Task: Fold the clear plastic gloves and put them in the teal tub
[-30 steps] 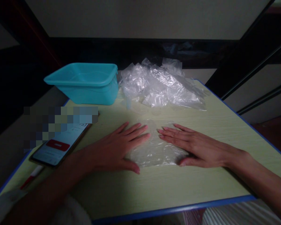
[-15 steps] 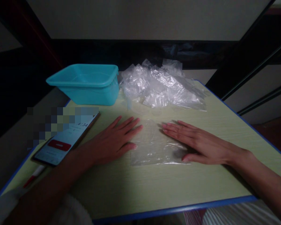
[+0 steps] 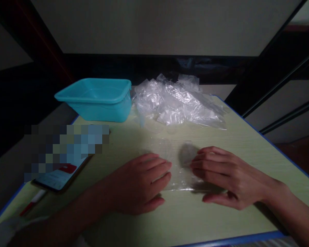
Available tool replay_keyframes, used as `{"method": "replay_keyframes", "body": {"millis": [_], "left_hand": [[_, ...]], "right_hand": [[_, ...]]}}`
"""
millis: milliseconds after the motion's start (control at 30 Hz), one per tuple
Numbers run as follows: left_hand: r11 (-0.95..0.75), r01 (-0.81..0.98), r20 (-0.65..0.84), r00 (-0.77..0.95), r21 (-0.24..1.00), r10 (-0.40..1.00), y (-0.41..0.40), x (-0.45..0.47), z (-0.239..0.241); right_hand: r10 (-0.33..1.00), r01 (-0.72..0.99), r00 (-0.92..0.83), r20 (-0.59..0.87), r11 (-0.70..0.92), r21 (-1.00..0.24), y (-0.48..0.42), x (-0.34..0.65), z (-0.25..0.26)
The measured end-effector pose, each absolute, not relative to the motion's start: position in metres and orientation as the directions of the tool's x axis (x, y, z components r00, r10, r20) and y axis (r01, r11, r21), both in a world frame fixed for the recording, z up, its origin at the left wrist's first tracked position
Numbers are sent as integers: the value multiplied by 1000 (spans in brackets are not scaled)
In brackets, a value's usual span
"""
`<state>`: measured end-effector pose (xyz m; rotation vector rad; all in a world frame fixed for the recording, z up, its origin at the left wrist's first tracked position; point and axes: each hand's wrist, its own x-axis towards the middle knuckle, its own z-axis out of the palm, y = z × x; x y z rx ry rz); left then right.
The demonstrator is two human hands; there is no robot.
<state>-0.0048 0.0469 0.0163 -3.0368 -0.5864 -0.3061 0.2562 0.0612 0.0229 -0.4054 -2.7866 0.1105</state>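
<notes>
A clear plastic bag (image 3: pixel 173 161) lies flat on the pale green table (image 3: pixel 170 212) in front of me. My left hand (image 3: pixel 140 183) rests on the bag's left edge, fingers together and slightly curled. At the bag's right edge sits my right hand (image 3: pixel 221 176), its fingers bent with the tips on the plastic. Neither hand visibly grips the bag.
A heap of crumpled clear plastic bags (image 3: pixel 175 101) lies at the back of the table. A turquoise plastic basin (image 3: pixel 95 99) stands at the back left. A phone (image 3: pixel 59 175) with a lit screen and a red-and-white pen (image 3: pixel 32 202) lie at the left edge.
Both hands have drawn back toward me from the flat, outstretched pose on the bag, and their fingers have curled. The view has dipped slightly downward.
</notes>
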Motion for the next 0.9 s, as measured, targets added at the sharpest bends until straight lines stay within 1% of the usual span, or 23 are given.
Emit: {"method": "replay_keyframes", "body": {"millis": [100,300,433,533,667,900], "left_hand": [[-921,389,212,898,26,386,44,-2,13],[-898,435,233,869,61,437,43,-1,11],[-880,471,233,851,55,470,39,1,8],[-876,477,243,843,73,480,37,1,6],[-873,482,271,833,75,483,37,2,4],[-863,495,318,807,97,498,37,4,3]], "right_hand": [[286,256,-921,264,956,-143,54,249,23],[311,296,-941,137,948,-120,55,247,19],[321,309,-940,120,945,-105,56,248,18],[331,321,-932,146,943,-93,56,248,18],[343,341,-911,228,939,-50,57,250,18],[326,350,-877,352,937,5,60,256,22]]}}
